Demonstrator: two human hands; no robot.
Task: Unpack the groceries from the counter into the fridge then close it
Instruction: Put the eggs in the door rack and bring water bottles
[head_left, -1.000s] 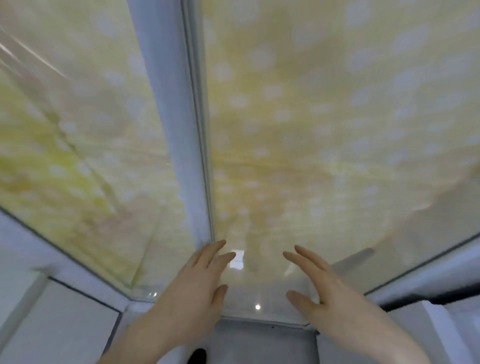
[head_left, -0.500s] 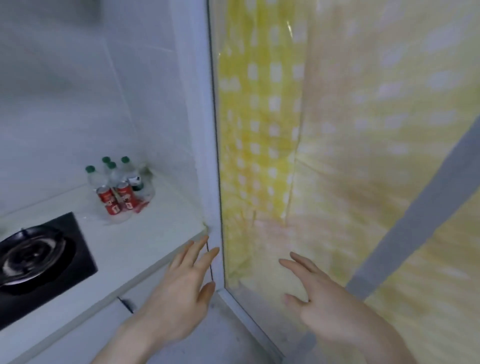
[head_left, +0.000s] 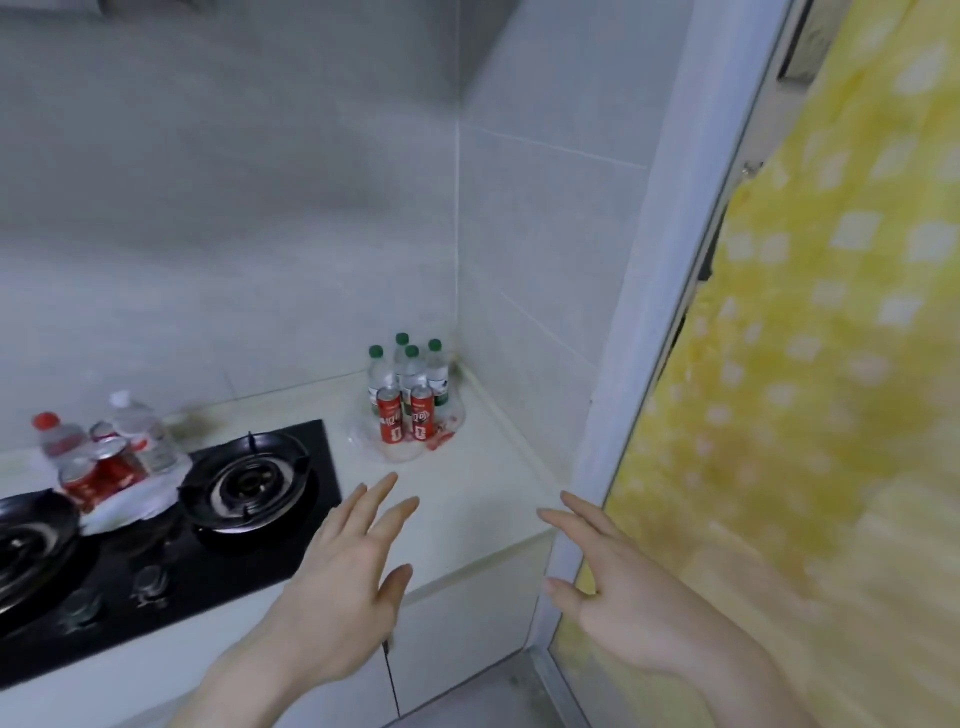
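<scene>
1. Counter (head_left: 467, 499): white, beside the gas hob (head_left: 171, 525).
2. Both hands, left (head_left: 343, 587) and right (head_left: 618, 597): fingers spread, holding nothing.
3. 4 green-capped bottles (head_left: 410, 374) and 2 red cans (head_left: 405, 418) stand in the counter's back corner; likely rigid, slick, moderately heavy. Grip round mid-body.

Red cans (head_left: 405, 418) and green-capped bottles (head_left: 410, 371) are standing beside a black hob (head_left: 171, 535); a yellow curtain (head_left: 810, 364) is showing white squares.
</scene>
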